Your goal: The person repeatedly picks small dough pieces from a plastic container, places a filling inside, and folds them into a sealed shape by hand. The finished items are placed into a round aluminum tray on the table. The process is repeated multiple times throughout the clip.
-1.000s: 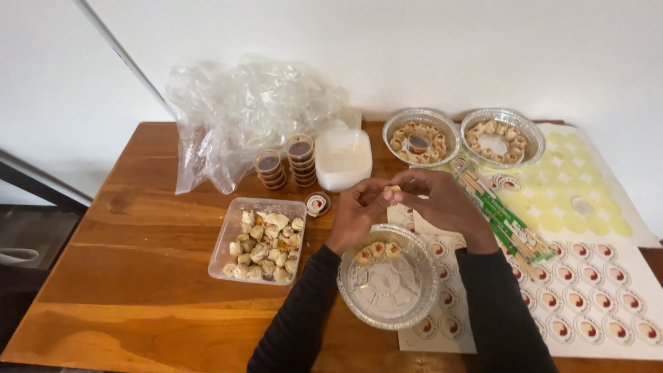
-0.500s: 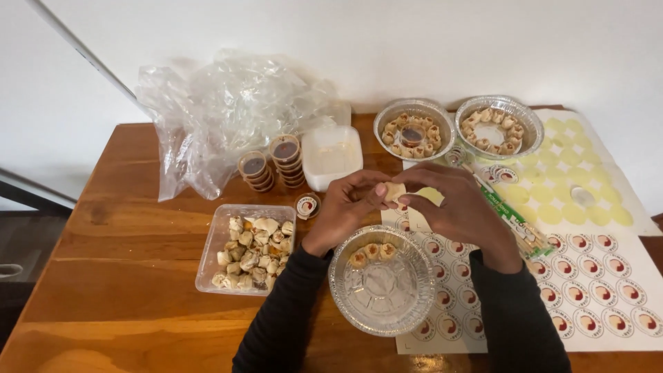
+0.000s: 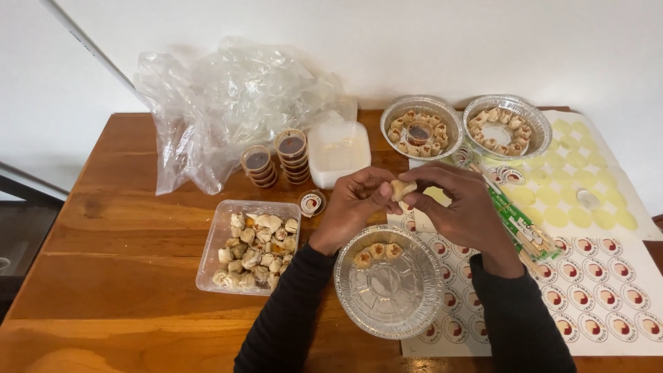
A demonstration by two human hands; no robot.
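Dumpling (image 3: 402, 188) betw. both hands' fingers (image 3: 384, 193), above foil tray (image 3: 389, 281).

Two bare hands, left grip (image 3: 353, 207) and right grip (image 3: 461, 207), long black sleeves.

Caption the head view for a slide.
Both hands, left hand and right hand, hold a dumpling above a foil bowl with three dumplings, on a wooden table.

My hands have drawn a little closer together above the foil tray (image 3: 389, 282). The dumpling (image 3: 402, 188) now shows plainly between my left hand (image 3: 352, 207) and right hand (image 3: 464, 207).
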